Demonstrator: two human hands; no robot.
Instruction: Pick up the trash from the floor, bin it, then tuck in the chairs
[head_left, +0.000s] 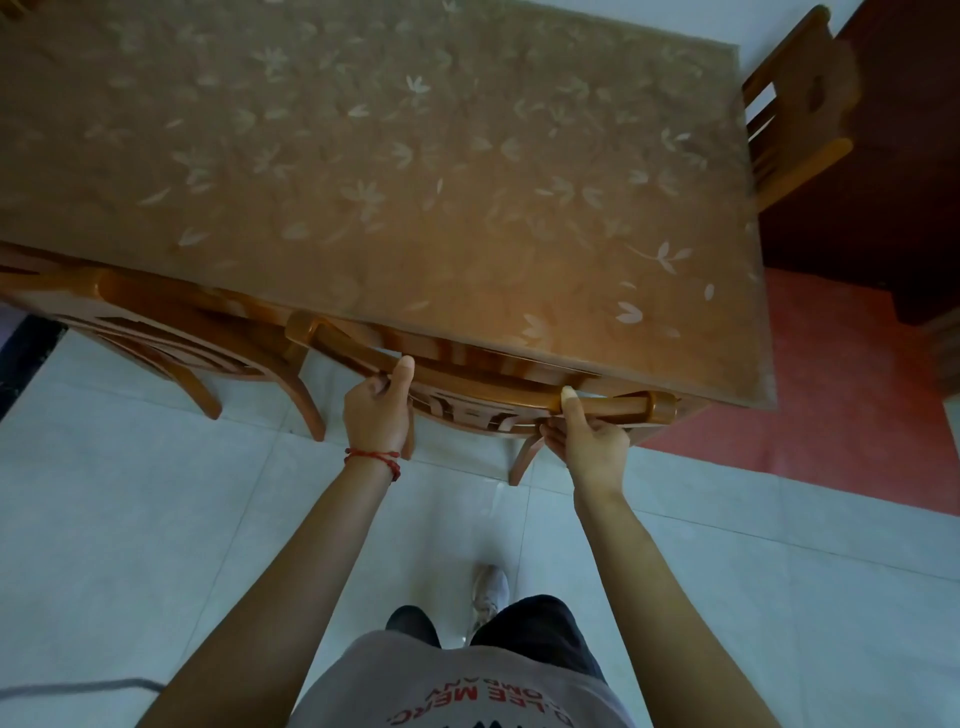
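A: Orientation of the chair (483, 387)?
B: Its curved top rail runs left to right along the near edge of the surface (395, 171), the long axis roughly parallel to that edge and sloping slightly down toward the right. The backrest faces the person; the seat lies under the surface, out of sight.

A: The surface and room?
B: A wooden table under a translucent cover printed with pale leaf shapes. A second chair (171, 332) stands tucked at the left of the same edge; a third chair (795, 104) stands at the far right end. The floor (156, 519) is pale tile, with a red mat (831, 389) at the right and a grey cable (78, 691) at lower left.

A: Chair relative to the fingers?
B: The left hand (376, 408) grips the top rail left of centre, thumb laid upward on the rail, fingers curled beneath. The right hand (589, 441) grips the rail near its right end, thumb on top, fingers wrapped under. A red string bracelet (374, 457) circles the left wrist.
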